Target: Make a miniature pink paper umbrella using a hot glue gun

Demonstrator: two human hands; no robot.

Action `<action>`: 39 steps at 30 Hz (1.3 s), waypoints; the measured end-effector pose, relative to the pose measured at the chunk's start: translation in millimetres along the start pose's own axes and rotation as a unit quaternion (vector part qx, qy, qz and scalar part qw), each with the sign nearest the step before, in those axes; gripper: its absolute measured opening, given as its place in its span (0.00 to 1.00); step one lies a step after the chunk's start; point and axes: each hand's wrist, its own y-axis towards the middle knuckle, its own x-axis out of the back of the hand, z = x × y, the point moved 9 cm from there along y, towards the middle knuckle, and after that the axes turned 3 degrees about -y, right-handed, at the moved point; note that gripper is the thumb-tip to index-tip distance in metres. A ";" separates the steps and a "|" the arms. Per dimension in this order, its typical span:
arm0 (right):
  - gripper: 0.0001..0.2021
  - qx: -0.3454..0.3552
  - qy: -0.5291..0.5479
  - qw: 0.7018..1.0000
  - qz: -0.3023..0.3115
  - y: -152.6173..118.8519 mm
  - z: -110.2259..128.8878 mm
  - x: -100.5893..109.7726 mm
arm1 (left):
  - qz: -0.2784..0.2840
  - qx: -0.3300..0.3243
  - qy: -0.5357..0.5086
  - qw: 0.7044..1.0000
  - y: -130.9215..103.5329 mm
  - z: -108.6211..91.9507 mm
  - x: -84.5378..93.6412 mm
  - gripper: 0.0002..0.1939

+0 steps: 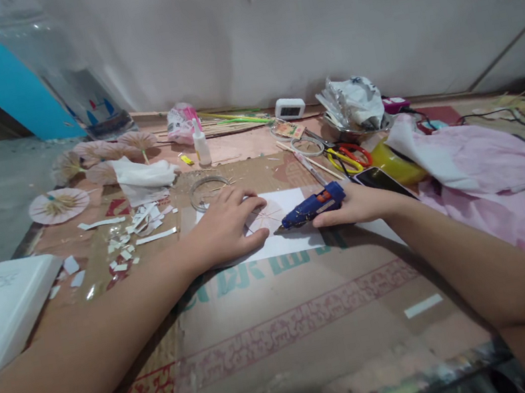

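Observation:
My right hand [358,202] is wrapped round a blue glue gun [312,206], its nozzle pointing left and down. Close to that nozzle is a small round paper piece with thin spokes [272,215], partly covered by my left hand. A white sheet [305,240] lies beneath it on the cardboard. My left hand [227,226] rests at the left of the sheet with thumb and fingers apart, the fingertips touching or just over the round piece.
Several finished paper umbrella tops [59,206] lie at the back left, near paper scraps [144,218]. A glue bottle [201,143] stands behind a tape ring [208,192]. Scissors [354,154], a yellow tape roll [396,161] and pink cloth [483,151] lie right. A white box-like object [9,315] is left.

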 end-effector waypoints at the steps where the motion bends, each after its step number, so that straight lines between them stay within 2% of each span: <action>1: 0.26 -0.001 -0.002 1.000 0.000 -0.1 -0.1 0.2 | 0.000 -0.001 0.002 1.000 0.1 0.1 -0.1 0.26; 8: 0.25 -0.020 0.007 1.000 -0.006 -4.4 0.5 5.0 | 0.006 0.001 0.014 1.000 0.1 -0.4 -0.3 0.26; 9: 0.24 -0.021 0.030 0.999 -0.027 -4.9 -0.2 9.5 | 0.007 0.001 0.014 1.000 0.0 -0.9 0.1 0.26; 11: 0.25 -0.018 0.096 0.989 -0.107 -6.1 -4.3 25.6 | 0.009 -0.001 0.016 1.000 -0.3 -2.2 0.6 0.26; 13: 0.29 -0.007 0.158 0.966 -0.205 -9.0 -11.1 45.0 | 0.010 -0.003 0.018 1.000 -0.4 -3.2 1.2 0.25; 15: 0.32 0.009 0.188 0.944 -0.271 -10.9 -17.1 59.2 | 0.009 -0.003 0.019 1.000 -0.2 -3.1 2.1 0.25; 20: 0.35 -0.036 0.218 0.916 -0.336 -6.2 -34.5 75.8 | -0.008 -0.001 0.040 0.999 0.3 -7.3 3.1 0.27; 23: 0.36 -0.077 0.225 0.908 -0.345 5.9 -36.2 80.5 | -0.027 -0.026 0.059 0.998 -0.8 -17.3 1.3 0.26; 27: 0.32 -0.109 0.208 0.913 -0.333 41.6 -28.6 82.9 | -0.056 -0.037 0.030 0.997 -2.1 -21.0 1.4 0.32; 29: 0.30 -0.095 0.186 0.922 -0.326 64.3 -22.6 83.9 | -0.070 -0.040 0.017 0.997 -2.2 -20.5 4.7 0.27; 31: 0.30 -0.098 0.153 0.939 -0.291 87.5 -20.8 78.9 | -0.081 -0.042 0.007 0.996 -2.1 -20.3 9.7 0.19; 35: 0.30 -0.146 0.078 0.961 -0.220 115.4 -25.9 68.5 | -0.146 -0.026 -0.016 0.989 -2.1 -15.9 33.9 0.11; 37: 0.28 -0.167 0.031 0.963 -0.211 117.7 -26.5 71.8 | -0.181 -0.001 -0.010 0.983 -1.8 -6.8 50.9 0.08; 39: 0.25 -0.176 -0.015 0.961 -0.212 115.5 -23.9 79.9 | -0.185 0.029 0.010 0.982 0.5 8.0 65.0 0.09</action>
